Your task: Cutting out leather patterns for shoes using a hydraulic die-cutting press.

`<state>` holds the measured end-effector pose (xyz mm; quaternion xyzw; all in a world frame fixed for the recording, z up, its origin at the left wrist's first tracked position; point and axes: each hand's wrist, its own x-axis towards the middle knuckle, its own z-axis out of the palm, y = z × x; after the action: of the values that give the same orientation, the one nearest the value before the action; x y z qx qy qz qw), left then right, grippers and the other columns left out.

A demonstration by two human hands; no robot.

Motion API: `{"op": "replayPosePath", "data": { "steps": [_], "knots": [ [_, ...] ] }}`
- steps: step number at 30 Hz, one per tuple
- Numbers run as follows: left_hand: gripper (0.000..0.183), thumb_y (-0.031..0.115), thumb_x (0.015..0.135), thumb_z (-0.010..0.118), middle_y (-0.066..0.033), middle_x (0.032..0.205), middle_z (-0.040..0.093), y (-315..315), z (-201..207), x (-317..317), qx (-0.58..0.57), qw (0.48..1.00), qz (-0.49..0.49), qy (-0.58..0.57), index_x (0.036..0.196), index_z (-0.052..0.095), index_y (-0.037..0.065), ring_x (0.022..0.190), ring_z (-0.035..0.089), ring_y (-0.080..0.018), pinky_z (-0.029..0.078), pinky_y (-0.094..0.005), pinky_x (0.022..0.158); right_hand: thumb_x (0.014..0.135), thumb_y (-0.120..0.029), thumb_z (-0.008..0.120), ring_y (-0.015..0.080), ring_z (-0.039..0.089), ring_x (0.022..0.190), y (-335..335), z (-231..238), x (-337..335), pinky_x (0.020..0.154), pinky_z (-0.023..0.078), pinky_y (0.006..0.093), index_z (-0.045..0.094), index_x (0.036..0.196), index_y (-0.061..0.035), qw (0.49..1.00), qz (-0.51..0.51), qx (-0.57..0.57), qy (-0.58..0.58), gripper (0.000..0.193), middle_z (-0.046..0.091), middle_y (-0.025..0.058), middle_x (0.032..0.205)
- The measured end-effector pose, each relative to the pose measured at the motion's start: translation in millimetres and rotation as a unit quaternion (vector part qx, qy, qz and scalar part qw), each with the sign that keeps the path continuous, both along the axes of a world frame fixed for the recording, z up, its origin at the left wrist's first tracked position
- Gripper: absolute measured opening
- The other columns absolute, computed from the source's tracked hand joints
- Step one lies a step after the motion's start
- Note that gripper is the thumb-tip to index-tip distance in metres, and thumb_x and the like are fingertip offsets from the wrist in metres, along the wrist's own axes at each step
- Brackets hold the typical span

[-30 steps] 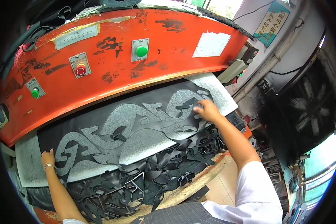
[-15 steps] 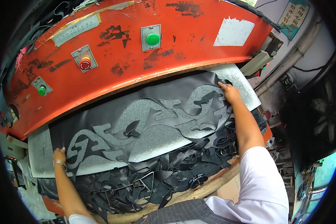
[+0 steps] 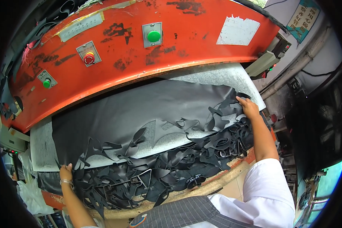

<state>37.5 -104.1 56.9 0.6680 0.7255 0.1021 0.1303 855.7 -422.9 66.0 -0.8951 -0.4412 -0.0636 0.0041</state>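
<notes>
A wide sheet of black leather (image 3: 140, 106) lies over a pale grey cutting board (image 3: 216, 74), its far side running under a red press. Curved cut-outs break up its near side, and loose strips of it bunch along the board's front edge. At the sheet's near left corner, my left hand (image 3: 66, 173) is closed on the leather, with a bracelet at the wrist. My right hand (image 3: 249, 107) pinches the sheet's right end, thumb on top. Below the board, a heap of black leather scraps (image 3: 167, 176) touches the strips.
The red press beam (image 3: 117, 49) spans the far side, carrying a red button (image 3: 89, 58), a large green button (image 3: 154, 36) and a smaller green button (image 3: 46, 83). A wooden rail (image 3: 212, 186) borders the scraps nearest me. Clear plastic bags (image 3: 32, 197) hang at the left.
Both hands have drawn the leather sheet towards me. The cut-out part has slid to the front edge and crumpled, and more whole leather now covers the board. Bare board shows at the far right.
</notes>
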Motion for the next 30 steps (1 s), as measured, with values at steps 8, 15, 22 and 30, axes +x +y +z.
{"op": "replayPosePath", "data": {
  "steps": [8, 15, 22, 30],
  "knots": [
    [0.03, 0.021, 0.081, 0.071, -0.0175, 0.078, 0.055, -29, 25, 7, 0.117, 0.992, -0.048, -0.009, 0.077, 0.052, -0.002, 0.073, 0.054, -0.0312, 0.044, -0.0393, 0.07, 0.085, -0.029, 0.068, 0.0304, 0.063, 0.091, -48, 16, 22, 0.083, 0.048, 0.0366, 0.071, 0.102, -0.0061, 0.961, -0.036, 0.252, 0.111, 0.029, 0.066, 0.0155, 0.096],
    [0.049, 0.045, 0.078, 0.069, -0.0139, 0.12, 0.058, -56, 49, 228, 0.007, 0.98, -0.189, -0.057, 0.114, 0.064, 0.012, 0.118, 0.051, -0.0304, 0.041, -0.0425, 0.098, 0.08, -0.041, 0.071, 0.0347, 0.054, 0.107, 44, 44, -137, 0.091, 0.046, 0.0415, 0.058, 0.122, -0.0082, 0.953, 0.231, 0.092, 0.176, 0.055, 0.06, 0.0195, 0.105],
    [0.023, 0.033, 0.08, 0.071, -0.011, 0.142, 0.043, -170, 38, 227, -0.1, 0.874, -0.472, -0.05, 0.082, 0.064, 0.012, 0.136, 0.027, -0.0372, 0.022, -0.0579, 0.107, 0.085, -0.031, 0.065, 0.0365, 0.06, 0.092, -27, 41, -151, 0.078, 0.047, 0.0433, 0.061, 0.093, -0.0036, 0.951, 0.176, -0.06, 0.247, 0.029, 0.062, 0.0167, 0.095],
    [0.023, 0.019, 0.084, 0.07, -0.0098, 0.112, 0.065, -177, 103, 188, -0.308, 0.797, -0.404, -0.327, 0.1, 0.064, 0.003, 0.104, 0.06, -0.0178, 0.046, -0.0323, 0.091, 0.08, -0.015, 0.069, 0.0306, 0.056, 0.088, -56, 74, -163, 0.081, 0.041, 0.0408, 0.063, 0.089, -0.0057, 0.972, 0.184, 0.139, 0.054, 0.014, 0.06, 0.0105, 0.089]
  ]
}}
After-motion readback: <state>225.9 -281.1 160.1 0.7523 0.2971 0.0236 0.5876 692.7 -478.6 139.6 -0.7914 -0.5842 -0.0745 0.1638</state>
